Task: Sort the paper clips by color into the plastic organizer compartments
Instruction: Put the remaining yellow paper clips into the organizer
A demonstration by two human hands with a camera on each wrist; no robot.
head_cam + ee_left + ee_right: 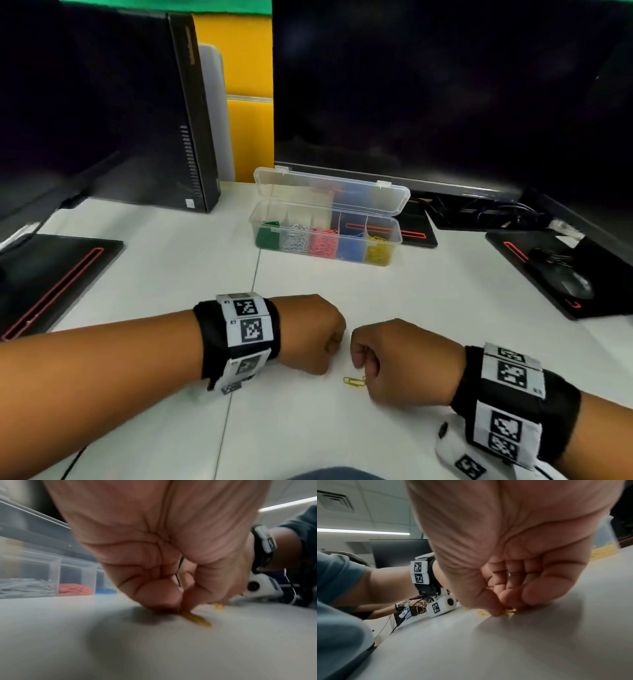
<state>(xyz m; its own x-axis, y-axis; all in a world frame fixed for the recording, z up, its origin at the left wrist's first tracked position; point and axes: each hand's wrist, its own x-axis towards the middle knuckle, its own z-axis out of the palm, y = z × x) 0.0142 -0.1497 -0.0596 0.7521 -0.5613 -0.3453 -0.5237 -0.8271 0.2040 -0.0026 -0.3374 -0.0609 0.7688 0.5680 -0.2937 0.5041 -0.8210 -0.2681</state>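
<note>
Overhead, head view: both fists sit low on the white table (pixel 428 291), knuckles nearly meeting.
Left hand (pixel 313 334): curled into a fist; what it holds is hidden from above.
Right hand (pixel 404 363): also curled, its fingertips down at a yellow paper clip (pixel 354 381) lying on the table just beside it.
Organizer (pixel 327 228): clear plastic, lid tipped open, well beyond the hands, in front of a dark monitor (pixel 445 85); compartments run green, silver, pink, blue, yellow from left to right.
Elsewhere on the table: a black computer tower (pixel 191 120) on the left and a mouse (pixel 577 284) on the right.

Left wrist view: the left hand's fingers (pixel 159 595) and thumb pinch one end of a yellow clip (pixel 195 618), whose other end touches the table; a second yellow bit (pixel 218 606) lies just beyond, blurred.
Background there: organizer compartments with silver, red-pink and blue clips.

Right wrist view: the right hand's thumb and fingers (pixel 510 597) close on yellow clips (pixel 506 611) at the table surface; how many I cannot tell.
</note>
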